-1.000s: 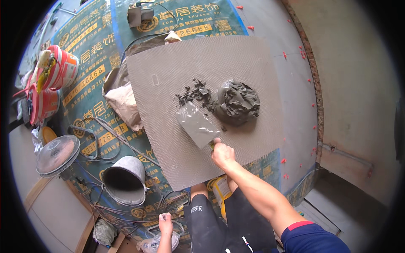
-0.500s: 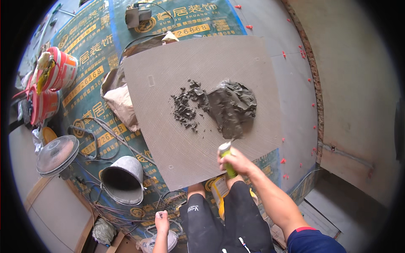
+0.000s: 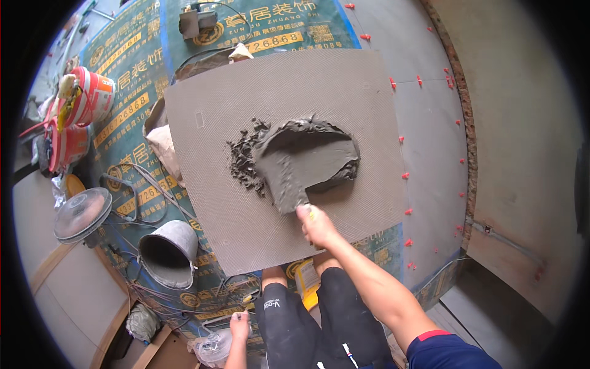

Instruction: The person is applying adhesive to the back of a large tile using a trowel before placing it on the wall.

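The right grip (image 3: pixel 315 227) is wrapped round the trowel (image 3: pixel 289 194) at the mortar's (image 3: pixel 329 157) near edge, its long axis pointing away and slightly left. I cannot tell whether the curled left grip (image 3: pixel 239 324) holds anything.

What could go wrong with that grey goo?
Some dark grey, gooey paste might slip off the flat, paste-smeared trowel in the right hand. The small dark grey crumbs left of the paste could stay behind as lumps. Drips might land on the black cloth shorts near the big square grey tile.
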{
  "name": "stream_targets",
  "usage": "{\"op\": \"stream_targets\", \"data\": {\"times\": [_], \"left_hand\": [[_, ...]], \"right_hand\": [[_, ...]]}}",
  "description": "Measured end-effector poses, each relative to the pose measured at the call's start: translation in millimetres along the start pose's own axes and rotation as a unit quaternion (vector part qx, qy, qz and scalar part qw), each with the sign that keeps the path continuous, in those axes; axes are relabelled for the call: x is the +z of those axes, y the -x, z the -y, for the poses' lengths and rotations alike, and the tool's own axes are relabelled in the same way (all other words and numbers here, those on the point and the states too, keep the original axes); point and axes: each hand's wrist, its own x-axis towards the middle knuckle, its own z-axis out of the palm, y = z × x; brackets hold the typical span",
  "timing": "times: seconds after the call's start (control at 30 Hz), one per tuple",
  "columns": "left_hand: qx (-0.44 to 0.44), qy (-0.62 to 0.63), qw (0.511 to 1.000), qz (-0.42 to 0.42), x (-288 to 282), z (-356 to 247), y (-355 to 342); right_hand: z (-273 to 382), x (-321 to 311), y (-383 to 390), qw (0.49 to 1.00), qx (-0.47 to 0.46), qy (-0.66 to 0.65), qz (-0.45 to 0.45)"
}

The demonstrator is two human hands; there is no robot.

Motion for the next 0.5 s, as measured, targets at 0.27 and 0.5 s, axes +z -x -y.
{"op": "stream_targets", "data": {"times": [0.27,0.5], "left_hand": [[0.023,-0.104,0.993,-0.042,74,-40,49],[-0.02,-0.232,0.972,-0.042,136,-76,73]], "right_hand": [[14,-167,23,0.886,-0.019,0.434,-0.164],[-75,-107,-17,0.993,-0.091,0.064,-0.037]]}}
